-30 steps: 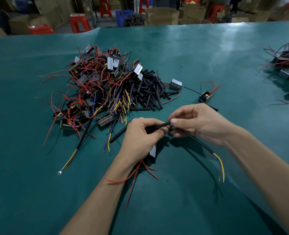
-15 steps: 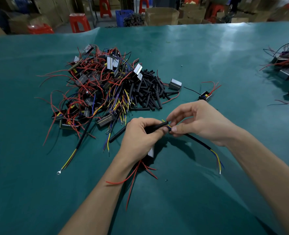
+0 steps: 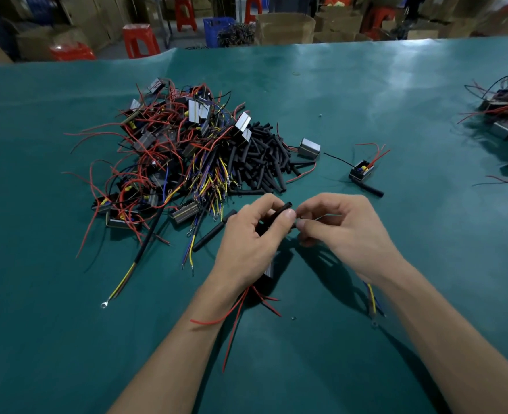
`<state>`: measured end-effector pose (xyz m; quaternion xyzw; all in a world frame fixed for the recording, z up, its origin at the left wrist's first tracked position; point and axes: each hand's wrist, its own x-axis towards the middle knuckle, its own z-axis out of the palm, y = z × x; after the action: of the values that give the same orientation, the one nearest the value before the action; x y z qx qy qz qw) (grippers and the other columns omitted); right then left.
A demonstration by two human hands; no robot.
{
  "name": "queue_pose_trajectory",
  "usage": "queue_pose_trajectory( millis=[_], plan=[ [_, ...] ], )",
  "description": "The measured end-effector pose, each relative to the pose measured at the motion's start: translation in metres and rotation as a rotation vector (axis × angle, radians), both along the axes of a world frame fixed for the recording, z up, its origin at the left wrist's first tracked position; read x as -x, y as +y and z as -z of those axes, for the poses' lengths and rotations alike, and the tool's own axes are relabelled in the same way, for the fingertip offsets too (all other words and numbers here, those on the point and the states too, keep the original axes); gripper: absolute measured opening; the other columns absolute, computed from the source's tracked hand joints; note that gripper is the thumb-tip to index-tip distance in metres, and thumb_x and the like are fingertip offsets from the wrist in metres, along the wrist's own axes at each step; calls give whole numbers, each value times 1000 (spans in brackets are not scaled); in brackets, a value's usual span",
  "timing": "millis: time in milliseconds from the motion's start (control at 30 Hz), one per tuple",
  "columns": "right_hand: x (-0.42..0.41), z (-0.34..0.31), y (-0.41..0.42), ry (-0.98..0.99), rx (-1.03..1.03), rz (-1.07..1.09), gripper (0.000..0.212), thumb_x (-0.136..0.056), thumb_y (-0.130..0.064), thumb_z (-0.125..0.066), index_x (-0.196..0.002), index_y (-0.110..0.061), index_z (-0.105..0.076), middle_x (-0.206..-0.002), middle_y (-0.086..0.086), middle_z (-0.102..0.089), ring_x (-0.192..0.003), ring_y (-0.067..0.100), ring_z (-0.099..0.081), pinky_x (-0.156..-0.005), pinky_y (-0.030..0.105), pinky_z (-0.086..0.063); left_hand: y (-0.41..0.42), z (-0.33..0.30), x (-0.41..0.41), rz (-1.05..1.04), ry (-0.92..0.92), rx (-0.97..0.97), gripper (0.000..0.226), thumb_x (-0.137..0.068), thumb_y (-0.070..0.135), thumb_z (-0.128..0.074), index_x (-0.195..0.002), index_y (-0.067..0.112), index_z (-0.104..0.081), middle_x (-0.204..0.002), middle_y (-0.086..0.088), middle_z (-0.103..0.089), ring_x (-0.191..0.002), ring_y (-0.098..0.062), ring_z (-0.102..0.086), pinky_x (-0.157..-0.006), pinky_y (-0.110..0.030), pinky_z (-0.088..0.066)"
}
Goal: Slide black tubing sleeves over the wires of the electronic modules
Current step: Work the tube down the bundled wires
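Now we are pinching the black sleeve (image 3: 277, 215) with our left hand (image 3: 251, 245), and our right hand (image 3: 341, 231) is probably pulling wires through; a big pile of modules (image 3: 169, 162) is waiting.

Both hands meet at the near middle of the table (image 3: 366, 94), left hand (image 3: 248, 243) beside right hand (image 3: 346, 231). A heap of modules (image 3: 169, 156) lies behind and left, the pile of sleeves (image 3: 261, 156) against its right side. Two single modules (image 3: 309, 148) (image 3: 361, 171) lie right of that pile. Another heap (image 3: 506, 115) sits far right.
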<state>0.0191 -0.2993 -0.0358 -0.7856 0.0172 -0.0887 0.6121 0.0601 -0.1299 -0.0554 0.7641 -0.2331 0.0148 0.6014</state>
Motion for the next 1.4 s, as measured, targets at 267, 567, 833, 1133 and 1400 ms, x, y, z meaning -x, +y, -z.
queue_pose_trajectory(
  millis=[267, 567, 833, 1133, 1400],
  plan=[
    [4, 10, 5, -75, 1, 155, 14, -85, -8, -78, -83, -22, -79, -79, -2, -78, -75, 19, -72, -75, 32, -55, 3, -3, 6, -149, -182, -146, 19, -89, 32, -65, -95, 21, -80, -84, 11, -71, -89, -13, -57, -82, -22, -42],
    [3, 8, 18, -27, -83, 95, 15, -86, -12, -73, -83, -26, -75, -78, -3, -75, -71, 9, -64, -58, 24, -51, 4, -8, 9, -242, -144, -179, 22, -84, 22, -58, -81, 14, -78, -86, 7, -69, -94, -15, -55, -87, -17, -38],
    [5, 4, 19, -17, -167, 66, 21, -84, -2, -79, -81, -22, -76, -78, 7, -76, -70, 15, -66, -61, 25, -54, 4, -13, 10, -199, -142, -226, 31, -80, 14, -51, -91, 8, -80, -101, 2, -70, -106, -19, -59, -96, -21, -39],
    [3, 2, 17, -22, -146, 133, 20, -83, 3, -79, -79, -16, -76, -74, 8, -75, -68, 20, -70, -63, 27, -57, 54, -39, 10, -43, 139, -345, 28, -86, 9, -71, -105, 30, -72, -101, 8, -66, -95, -1, -63, -80, -11, -49],
    [2, 2, 16, -30, -151, 140, 22, -82, 2, -79, -77, -19, -77, -74, 7, -75, -69, 20, -71, -64, 29, -57, 46, -21, 68, -215, -61, -570, 44, -62, 63, -73, -93, 37, -57, -104, 20, -40, -105, -6, -47, -85, -25, -45]
  ],
)
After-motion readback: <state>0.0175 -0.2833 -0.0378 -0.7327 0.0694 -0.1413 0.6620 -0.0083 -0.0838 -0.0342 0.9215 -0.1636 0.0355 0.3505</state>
